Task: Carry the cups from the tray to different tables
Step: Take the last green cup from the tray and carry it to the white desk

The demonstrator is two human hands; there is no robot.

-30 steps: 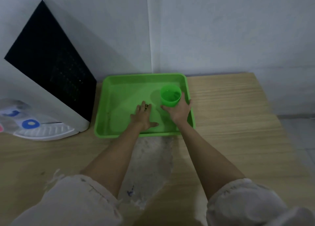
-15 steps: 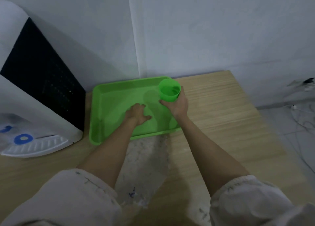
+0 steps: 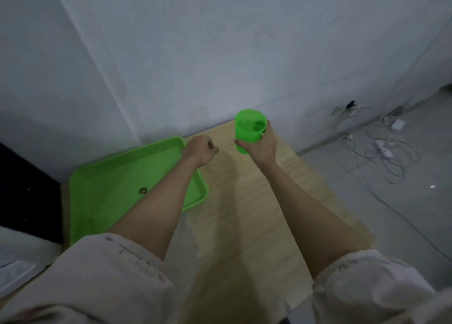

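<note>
The right hand (image 3: 260, 146) is wrapped around a green cup (image 3: 249, 129), fingers on its far side and thumb on the near side, and holds it upright in the air above the far right part of the wooden table (image 3: 256, 201). The cup is clear of the green tray (image 3: 97, 201) and well to the right of it; its open mouth faces up, and some liquid seems to lie inside, though the dim light makes that hard to judge. The left hand (image 3: 199, 150) is curled into a loose fist with nothing in it, hanging over the tray's far right corner, near the right hand but not touching it or the cup. The tray lies on the left part of the table, close to the corner where two pale walls meet, and holds only a small dark ring-like mark (image 3: 142, 190) near its middle. A dark panel of some appliance (image 3: 24, 189) stands at the left edge. Both forearms reach out from pale rolled-up sleeves (image 3: 102, 274) at the near edge. On the grey floor to the right, white cables (image 3: 389, 157) lie tangled beside the wall.
</note>
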